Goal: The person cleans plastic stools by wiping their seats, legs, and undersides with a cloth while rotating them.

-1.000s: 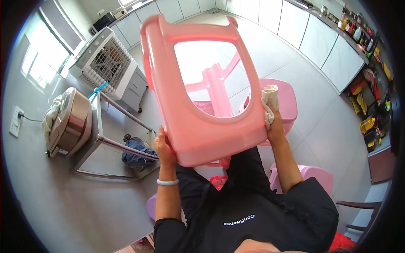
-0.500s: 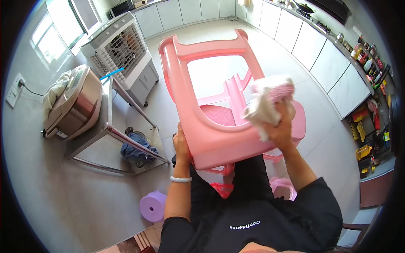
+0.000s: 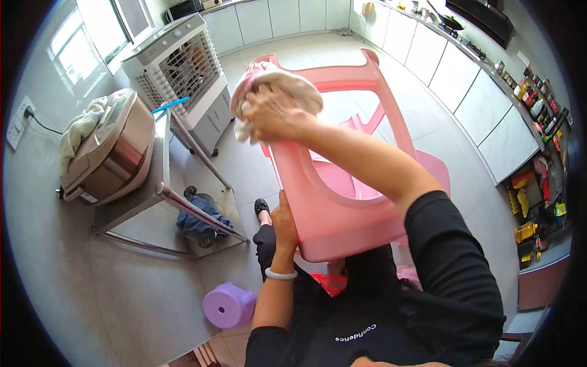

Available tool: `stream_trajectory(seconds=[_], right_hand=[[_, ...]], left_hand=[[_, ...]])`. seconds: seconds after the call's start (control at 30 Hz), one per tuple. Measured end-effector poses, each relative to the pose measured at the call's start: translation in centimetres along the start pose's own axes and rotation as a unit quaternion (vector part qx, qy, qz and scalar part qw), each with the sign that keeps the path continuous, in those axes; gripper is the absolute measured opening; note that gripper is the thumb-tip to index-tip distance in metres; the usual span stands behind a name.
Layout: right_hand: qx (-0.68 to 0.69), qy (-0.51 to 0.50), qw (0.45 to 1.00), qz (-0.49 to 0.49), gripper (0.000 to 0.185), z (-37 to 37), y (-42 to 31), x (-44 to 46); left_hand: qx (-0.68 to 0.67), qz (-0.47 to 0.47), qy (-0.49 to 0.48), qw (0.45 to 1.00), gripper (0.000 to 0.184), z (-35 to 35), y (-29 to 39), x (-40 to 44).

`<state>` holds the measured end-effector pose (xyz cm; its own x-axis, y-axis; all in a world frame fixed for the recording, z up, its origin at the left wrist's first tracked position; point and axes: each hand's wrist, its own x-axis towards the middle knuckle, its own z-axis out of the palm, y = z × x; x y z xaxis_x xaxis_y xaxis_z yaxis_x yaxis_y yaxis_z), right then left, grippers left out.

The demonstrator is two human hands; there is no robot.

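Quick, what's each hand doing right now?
Left hand: holding the pink stool at its side.
Right hand: closed on a cloth, over the stool.

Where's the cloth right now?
Head view, left of centre: the cloth is bunched in the right hand, over the far-left part of the pink stool, farther out than the left hand at its side.

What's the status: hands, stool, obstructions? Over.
Left hand against pink stool, near left side. Right hand holding bunched cloth over its far left end. Right forearm crosses over the stool, hiding part of it.
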<state>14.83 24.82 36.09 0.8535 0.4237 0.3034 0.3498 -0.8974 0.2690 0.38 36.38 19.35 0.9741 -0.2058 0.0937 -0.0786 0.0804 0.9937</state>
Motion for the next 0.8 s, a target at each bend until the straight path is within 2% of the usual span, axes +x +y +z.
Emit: stream_trajectory(seconds=[0.03, 0.13, 0.23, 0.3, 0.37, 0.47, 0.57, 0.6, 0.63, 0.7, 0.73, 0.77, 0.8], right_hand=[[-0.037, -0.025, 0.999, 0.023, 0.057, 0.3, 0.6, 2.0], [-0.088, -0.01, 0.992, 0.092, 0.071, 0.7, 2.7, 6.2], [-0.053, -0.023, 0.997, 0.054, 0.071, 0.8, 2.9, 6.4], [-0.018, -0.012, 1.0, 0.005, 0.053, 1.7, 1.8, 5.1], [-0.01, 0.083, 0.994, -0.071, 0.039, 1.3, 0.7, 1.7], [0.044, 0.255, 0.961, -0.094, 0.028, 1.1, 1.4, -1.8], [0.035, 0.356, 0.931, -0.068, 0.022, 1.1, 5.0, -4.1], [-0.009, 0.395, 0.917, -0.047, 0.019, 0.5, 7.0, -5.0], [-0.025, 0.393, 0.919, 0.014, 0.019, 1.0, 9.7, -5.9], [-0.119, 0.398, 0.909, 0.042, 0.032, 0.6, 14.9, -8.8], [-0.088, 0.303, 0.945, 0.082, 0.037, -0.4, 16.4, -10.5], [0.036, 0.308, 0.916, 0.254, 0.04, 1.8, 19.0, -11.4], [0.069, 0.251, 0.913, 0.313, 0.042, 2.8, 21.5, -12.1]], left_hand=[[-0.041, -0.018, 0.007, 0.999, 0.058, 0.2, 0.3, -0.2], [-0.034, -0.001, 0.011, 0.999, 0.047, 0.2, 0.4, -0.8], [-0.141, -0.07, 0.053, 0.986, 0.054, 0.7, 1.1, -1.1], [-0.138, -0.079, 0.044, 0.986, 0.054, 0.0, 0.2, -1.2], [-0.127, -0.078, 0.041, 0.988, 0.055, -0.5, -0.4, -1.2], [-0.109, -0.046, 0.056, 0.991, 0.058, -0.5, -0.6, -1.4], [-0.089, -0.044, 0.045, 0.994, 0.052, -0.8, -1.7, -1.1], [-0.116, -0.029, 0.056, 0.991, 0.048, -0.6, -0.9, -1.3], [-0.119, -0.017, 0.08, 0.99, 0.047, -0.4, -0.6, -1.4], [-0.088, 0.023, 0.096, 0.991, 0.046, -0.2, -0.6, -1.3], [-0.055, 0.051, 0.09, 0.993, 0.046, -0.2, -0.8, -1.3], [-0.023, 0.079, 0.085, 0.993, 0.047, -0.2, -1.0, -1.2], [0.059, 0.128, 0.056, 0.989, 0.047, 0.0, -0.5, -1.0]])
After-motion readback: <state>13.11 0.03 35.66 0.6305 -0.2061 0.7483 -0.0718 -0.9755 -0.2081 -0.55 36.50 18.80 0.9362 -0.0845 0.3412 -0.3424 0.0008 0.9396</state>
